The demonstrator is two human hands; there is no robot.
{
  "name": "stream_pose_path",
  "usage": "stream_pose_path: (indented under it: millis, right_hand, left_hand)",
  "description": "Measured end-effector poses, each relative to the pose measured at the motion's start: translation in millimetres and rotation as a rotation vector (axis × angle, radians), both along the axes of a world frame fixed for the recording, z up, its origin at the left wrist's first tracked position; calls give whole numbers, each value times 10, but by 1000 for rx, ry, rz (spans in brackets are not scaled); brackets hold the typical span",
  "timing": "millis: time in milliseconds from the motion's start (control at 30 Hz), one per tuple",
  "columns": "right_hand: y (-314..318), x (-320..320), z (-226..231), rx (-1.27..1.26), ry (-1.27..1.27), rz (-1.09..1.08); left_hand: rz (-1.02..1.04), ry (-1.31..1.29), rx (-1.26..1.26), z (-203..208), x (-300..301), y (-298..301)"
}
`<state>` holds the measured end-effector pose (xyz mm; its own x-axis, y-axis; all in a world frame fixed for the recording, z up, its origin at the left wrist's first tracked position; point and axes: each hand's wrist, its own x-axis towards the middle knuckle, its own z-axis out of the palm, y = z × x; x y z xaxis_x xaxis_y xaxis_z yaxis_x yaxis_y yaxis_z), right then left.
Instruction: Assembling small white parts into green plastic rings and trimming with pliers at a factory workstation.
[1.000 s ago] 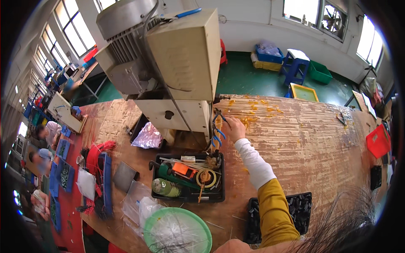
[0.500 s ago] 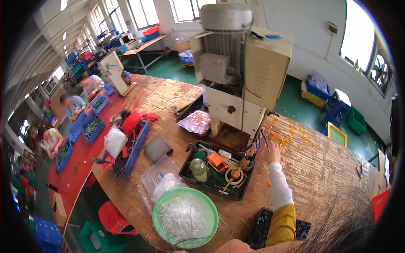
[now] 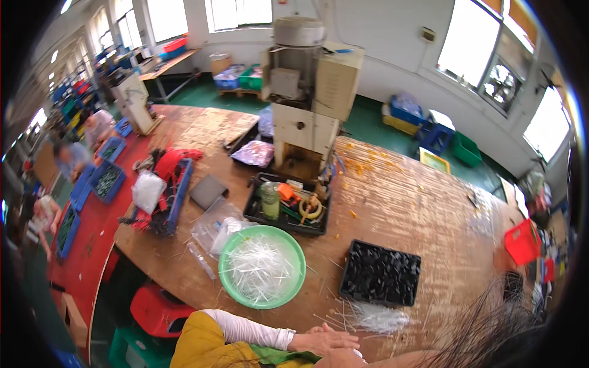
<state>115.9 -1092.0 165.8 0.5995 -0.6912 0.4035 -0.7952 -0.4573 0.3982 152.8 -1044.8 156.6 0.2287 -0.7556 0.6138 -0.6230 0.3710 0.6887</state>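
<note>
My left hand (image 3: 325, 341) is in front of me at the table's near edge, its arm coming from the lower left in a white cuff and mustard sleeve. Its fingers are stretched out and no object shows in them. It appears to lie against my right hand, which is mostly hidden at the lower edge, so I cannot make out its fingers. Just beyond the hands lies a loose pile of thin clear strips (image 3: 381, 318). Behind the pile is a black tray (image 3: 348, 277) full of small black pieces. To the left stands a green basin (image 3: 225, 270) holding thin white strips (image 3: 260, 270).
A tall press-like machine (image 3: 305, 126) stands at the back, with a black tool tray (image 3: 313, 229) before it. Further left are plastic bags (image 3: 228, 233) and a blue bin (image 3: 180, 196) of red and black wires. Co-workers sit along the red table (image 3: 101, 242). A red stool (image 3: 158, 311) is below.
My right arm has come back from beside the machine to the near edge. My left arm has entered from the lower left. The view has shifted, bringing the black tray and strips into sight.
</note>
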Motion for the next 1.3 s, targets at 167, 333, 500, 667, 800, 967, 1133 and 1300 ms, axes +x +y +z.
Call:
stream_pose_path:
  millis: [167,333,500,667,800,967,1133,1300]
  right_hand:
    - [-824,-682,10,-995,127,-229]
    - [-1565,-1485,-220,-2176,288,-173]
    - [-2189,-2497,-261,-3124,684,-67]
    - [-3004,-3248,310,-3367,953,-10]
    - [-3541,-4018,547,-3319,1226,51]
    - [-4354,-4549,326,-3510,1058,249]
    - [-5072,-4674,529,-3338,1481,164]
    - [-6343,-4631,436,-3457,1360,-107]
  left_hand:
    - [-40,-256,-46,-324,-693,-82]
    - [-29,-503,-18,-465,-1126,-680]
    - [-196,-775,-129,-905,-2277,-1556]
    - [-601,-386,-369,-1756,-3663,-2570]
    - [-943,476,-220,-2768,-4880,-3167]
    - [-1150,723,-73,-2733,-5105,-4012]
    - [-1262,388,-206,-1505,-4308,-4916]
    - [-1190,79,-332,488,-3774,-6164]
